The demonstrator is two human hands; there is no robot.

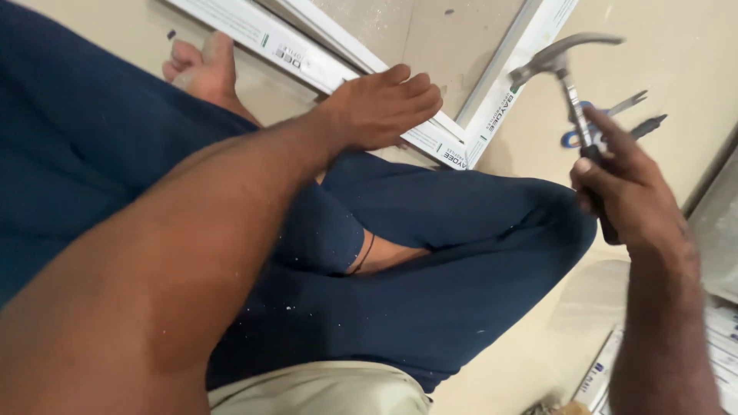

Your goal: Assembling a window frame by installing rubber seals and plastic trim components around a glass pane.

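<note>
The left hand (380,107) is lying flat, fingers released, pressing on the white frame (461,138) at its corner on the floor (676,46). To the right, the right hand (626,188) is grasping a hammer (565,65) by its handle, holding it raised above the floor just beside that corner, with pliers (615,123) lying behind it.

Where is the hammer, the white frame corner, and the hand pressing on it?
hammer (565,58), head view, on its metal head.
white frame corner (478,127), head view, on the right-hand bar near the joint.
left hand (380,107), head view, on the back of the hand.
</note>
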